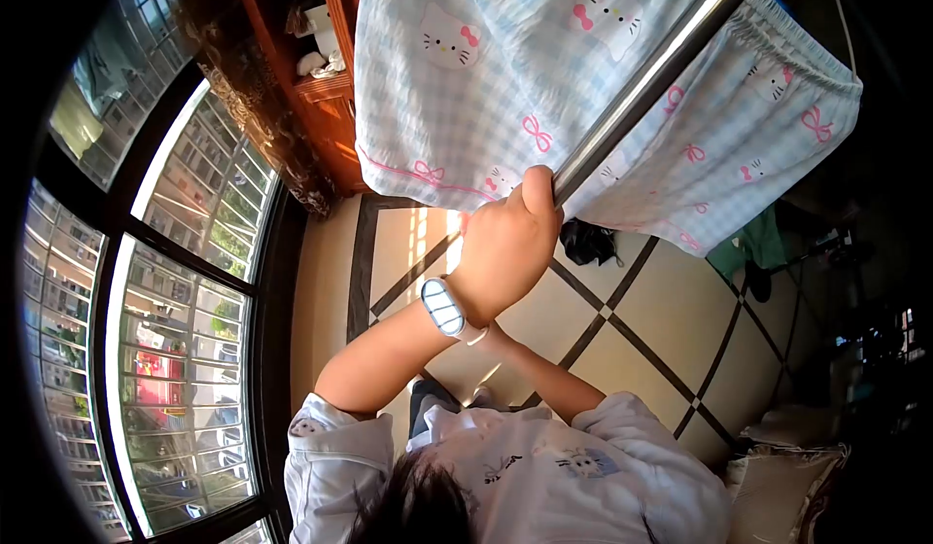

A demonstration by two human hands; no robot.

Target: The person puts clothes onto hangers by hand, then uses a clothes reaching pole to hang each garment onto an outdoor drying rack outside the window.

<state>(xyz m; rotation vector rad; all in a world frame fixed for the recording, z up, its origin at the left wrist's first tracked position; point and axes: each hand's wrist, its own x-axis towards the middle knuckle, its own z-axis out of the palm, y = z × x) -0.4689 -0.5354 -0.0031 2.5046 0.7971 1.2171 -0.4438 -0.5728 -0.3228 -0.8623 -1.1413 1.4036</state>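
Observation:
My left hand (515, 238), with a watch (443, 307) on its wrist, is closed round the lower end of a shiny metal pole (661, 63). The pole slants up to the right, in front of light blue checked cloth (496, 68) with cat faces and pink bows. A gathered, elastic-like edge shows on the right part of the cloth. My right forearm (544, 374) reaches up behind my left wrist, and its hand is hidden there.
A barred window (185, 350) fills the left side, beside a patterned curtain (243, 87) and a wooden cabinet (335, 126). On the tiled floor (641, 350) lies a black object (587, 243). A cushion (782, 491) is at the lower right.

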